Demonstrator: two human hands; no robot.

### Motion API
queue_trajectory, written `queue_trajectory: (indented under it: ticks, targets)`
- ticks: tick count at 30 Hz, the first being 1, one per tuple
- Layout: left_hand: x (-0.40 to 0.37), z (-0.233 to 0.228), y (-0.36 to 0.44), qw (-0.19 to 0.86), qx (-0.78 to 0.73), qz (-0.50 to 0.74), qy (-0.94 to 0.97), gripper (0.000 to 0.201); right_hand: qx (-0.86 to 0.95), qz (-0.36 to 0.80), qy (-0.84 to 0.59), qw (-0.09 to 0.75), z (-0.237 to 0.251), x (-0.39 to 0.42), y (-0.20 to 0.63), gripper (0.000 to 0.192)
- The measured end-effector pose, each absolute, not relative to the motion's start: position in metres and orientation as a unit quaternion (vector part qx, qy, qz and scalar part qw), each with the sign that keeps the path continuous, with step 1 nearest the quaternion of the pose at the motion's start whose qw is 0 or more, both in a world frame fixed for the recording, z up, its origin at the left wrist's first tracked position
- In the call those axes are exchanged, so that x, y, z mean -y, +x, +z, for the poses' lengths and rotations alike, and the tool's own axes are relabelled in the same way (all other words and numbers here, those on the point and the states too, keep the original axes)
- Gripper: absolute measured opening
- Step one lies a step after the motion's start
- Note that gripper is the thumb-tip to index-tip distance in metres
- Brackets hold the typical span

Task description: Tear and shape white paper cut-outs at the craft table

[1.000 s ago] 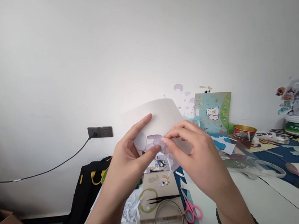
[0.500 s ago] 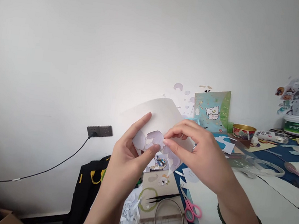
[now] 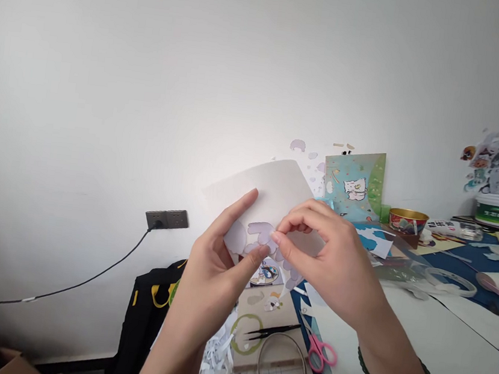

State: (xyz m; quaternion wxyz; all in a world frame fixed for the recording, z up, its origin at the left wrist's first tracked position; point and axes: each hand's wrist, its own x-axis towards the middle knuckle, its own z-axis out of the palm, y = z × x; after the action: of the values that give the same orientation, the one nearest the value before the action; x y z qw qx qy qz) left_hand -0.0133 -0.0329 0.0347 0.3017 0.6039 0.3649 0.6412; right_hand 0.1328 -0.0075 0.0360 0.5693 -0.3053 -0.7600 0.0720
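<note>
A white sheet (image 3: 277, 184) carrying pale purple cut-out shapes is raised before me. My left hand (image 3: 211, 273) grips its lower left side, thumb in front and forefinger stretched along the sheet. With thumb and forefinger, my right hand (image 3: 335, 264) pinches the edge of a curved purple paper piece (image 3: 263, 230). I cannot tell whether that piece is loose from the sheet. Another rounded purple shape (image 3: 236, 238) shows beside my left fingers. Below my hands, black tweezers (image 3: 272, 332) lie on a beige board, and pink-handled scissors (image 3: 321, 352) rest to their right.
A metal ring (image 3: 259, 364) and white paper shreds (image 3: 217, 353) lie in front. White paper (image 3: 407, 346) covers the blue table at right. A patterned card (image 3: 353, 184) leans against the wall, near a gold-rimmed tin (image 3: 408, 221). A black bag (image 3: 139, 307) stands at left.
The sheet has shifted slightly up and right, and my left hand has moved a little with it. My right hand keeps its pinch at nearly the same spot.
</note>
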Motion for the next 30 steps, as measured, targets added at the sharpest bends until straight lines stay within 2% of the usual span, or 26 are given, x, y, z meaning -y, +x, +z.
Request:
queue_trajectory:
  ticks: [22,30]
  targets:
    - [0.0327,0.0355,-0.0078,0.314,-0.367,0.662,0.574,0.058,0.750,0.033,-0.315,0.580,0.0345,0.0047,0.1299,0.014]
    - [0.0323,0.0352,-0.0098,0.314,-0.369,0.662,0.572,0.058,0.749,0.075,-0.312,0.579,0.0340,0.0035,0.1344,0.008]
